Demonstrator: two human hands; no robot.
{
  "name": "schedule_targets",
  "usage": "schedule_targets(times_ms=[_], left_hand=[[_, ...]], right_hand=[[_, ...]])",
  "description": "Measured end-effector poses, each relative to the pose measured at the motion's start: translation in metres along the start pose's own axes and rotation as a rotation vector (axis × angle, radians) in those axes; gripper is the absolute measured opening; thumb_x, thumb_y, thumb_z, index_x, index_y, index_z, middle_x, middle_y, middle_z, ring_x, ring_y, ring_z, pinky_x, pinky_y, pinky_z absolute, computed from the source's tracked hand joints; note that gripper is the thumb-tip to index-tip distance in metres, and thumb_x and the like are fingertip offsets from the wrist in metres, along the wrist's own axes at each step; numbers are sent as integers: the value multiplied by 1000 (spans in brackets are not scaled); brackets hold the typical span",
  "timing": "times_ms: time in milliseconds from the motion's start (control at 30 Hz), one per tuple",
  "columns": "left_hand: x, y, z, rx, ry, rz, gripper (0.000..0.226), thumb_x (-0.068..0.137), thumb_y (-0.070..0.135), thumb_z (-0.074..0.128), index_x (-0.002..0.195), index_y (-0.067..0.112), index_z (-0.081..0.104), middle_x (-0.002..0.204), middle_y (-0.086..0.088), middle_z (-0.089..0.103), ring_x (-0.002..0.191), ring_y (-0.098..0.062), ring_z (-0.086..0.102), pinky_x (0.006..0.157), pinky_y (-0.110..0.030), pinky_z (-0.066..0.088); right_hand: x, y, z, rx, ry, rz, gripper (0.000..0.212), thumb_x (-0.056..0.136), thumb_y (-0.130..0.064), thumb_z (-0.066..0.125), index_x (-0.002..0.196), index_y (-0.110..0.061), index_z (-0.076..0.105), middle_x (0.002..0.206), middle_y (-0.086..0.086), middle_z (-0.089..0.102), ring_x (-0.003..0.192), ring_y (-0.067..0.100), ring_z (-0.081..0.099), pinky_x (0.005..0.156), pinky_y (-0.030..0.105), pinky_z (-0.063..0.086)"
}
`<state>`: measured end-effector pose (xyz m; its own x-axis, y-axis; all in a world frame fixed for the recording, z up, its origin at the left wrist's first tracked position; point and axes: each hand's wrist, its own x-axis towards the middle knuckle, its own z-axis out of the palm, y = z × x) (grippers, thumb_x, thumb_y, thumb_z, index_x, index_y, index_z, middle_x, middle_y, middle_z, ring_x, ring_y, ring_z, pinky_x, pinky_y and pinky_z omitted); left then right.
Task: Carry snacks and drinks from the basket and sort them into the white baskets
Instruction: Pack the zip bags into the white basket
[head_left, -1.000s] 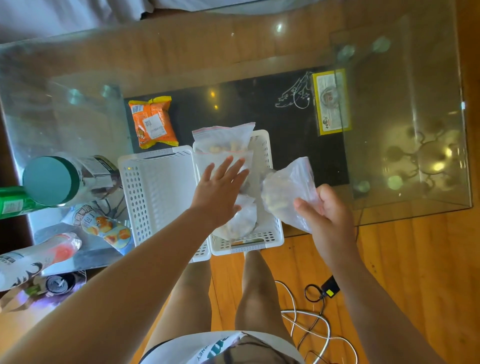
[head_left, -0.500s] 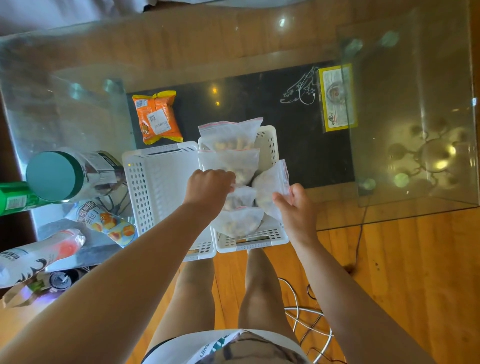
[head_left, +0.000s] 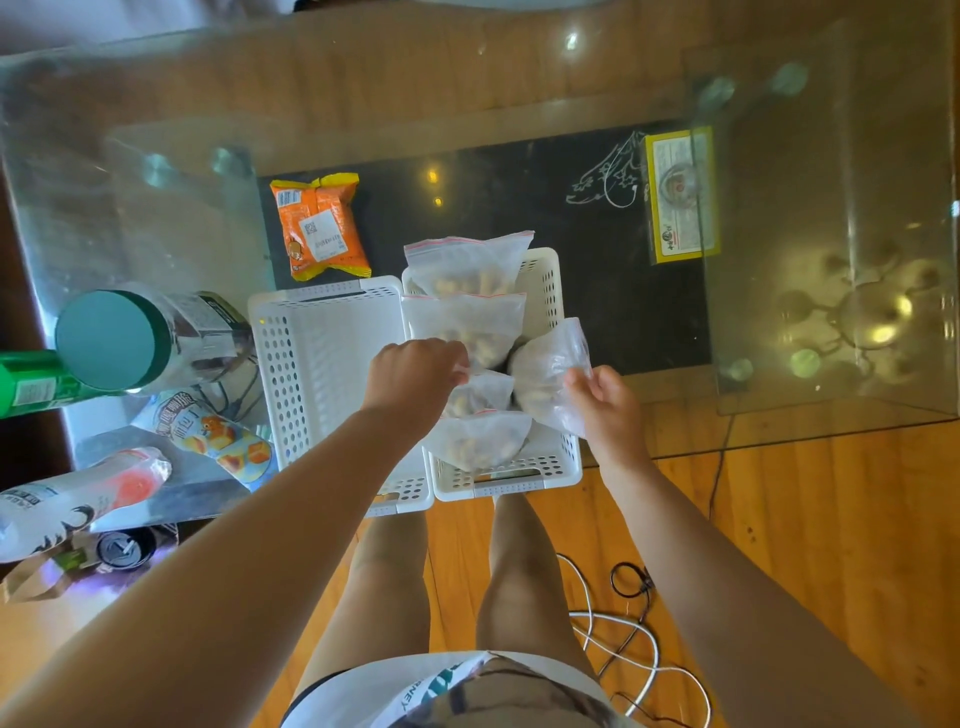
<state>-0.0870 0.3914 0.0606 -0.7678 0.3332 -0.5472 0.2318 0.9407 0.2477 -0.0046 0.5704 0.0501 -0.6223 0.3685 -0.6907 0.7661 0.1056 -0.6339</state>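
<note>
Head view: wood floor (head_left: 779, 519) with cables (head_left: 639, 654) lies nearest. Right hand (head_left: 605, 402) pinches a clear snack bag (head_left: 545, 374) over the right white basket (head_left: 545, 467); left hand (head_left: 415, 374) pinches another bag (head_left: 483, 392) inside it. Beyond, an orange packet (head_left: 322, 228) rests on the glass table (head_left: 467, 93).

Glass table (head_left: 519, 88) filling the upper frame. Two white baskets (head_left: 332, 374) side by side at its near edge, centre; orange snack packet (head_left: 319, 226) just behind the left one. At left: teal-lidded jar (head_left: 130, 340), green can (head_left: 31, 384), cartoon snack bag (head_left: 218, 439).
</note>
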Motion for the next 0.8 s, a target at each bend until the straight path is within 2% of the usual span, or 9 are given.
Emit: schedule_targets(times_ms=[100,233,333,433,533,633,700,800], left_hand=[[-5,-6,-2,-95,-2,-73,22,94,31,50,110,28,66,114,1,68,100,-24,62,77,-29,41],[-18,-25,-4,-219,30,-187,22,93,30,53,108,27,68,113,3,70,101,-22,63,77,-31,48],[-31,-41,-3,-360,106,-284,19,92,25,56,105,23,70,109,2,71,96,-20,65,73,-29,48],[-46,-59,-1,-540,189,-401,18,90,20,58,104,19,70,104,-1,72,87,-16,64,74,-27,48],[-64,-79,4,-698,296,-584,17,89,18,59,102,19,71,96,-2,72,80,-10,58,71,-22,41],[-83,-98,9,-870,375,-773,19,89,14,58,102,16,71,96,-6,72,80,-12,59,73,-23,41],[-96,-110,14,-1012,417,-884,21,88,9,56,101,18,70,93,-6,71,86,-19,63,79,-27,45],[-114,-128,25,-1112,491,-994,23,87,8,54,96,25,65,92,-3,68,95,-26,65,88,-36,48]], right_hand=[[1,2,-4,1,52,33,29,91,-28,55,74,-5,51,65,5,51,64,15,47,58,26,37],[2,0,-1,-33,112,14,26,90,-25,56,77,-3,55,69,10,55,69,21,51,63,30,39],[4,-7,1,-76,167,3,19,88,-20,59,93,-2,60,87,10,63,82,21,58,71,32,45],[3,-21,-1,-62,192,-12,21,85,-6,60,105,-11,57,103,2,60,95,15,57,80,27,46],[-1,-46,7,-137,187,-150,30,83,-1,57,104,-22,54,107,-4,57,96,9,55,77,16,43],[-8,-82,32,-223,182,-374,32,82,1,59,108,-17,57,108,-4,57,100,8,54,84,17,43],[-14,-107,58,-242,110,-506,31,81,2,58,106,-16,59,106,-5,57,99,7,54,87,13,42],[-16,-138,110,-244,-43,-597,26,82,1,57,100,-17,60,104,-6,58,95,5,54,78,2,39]])
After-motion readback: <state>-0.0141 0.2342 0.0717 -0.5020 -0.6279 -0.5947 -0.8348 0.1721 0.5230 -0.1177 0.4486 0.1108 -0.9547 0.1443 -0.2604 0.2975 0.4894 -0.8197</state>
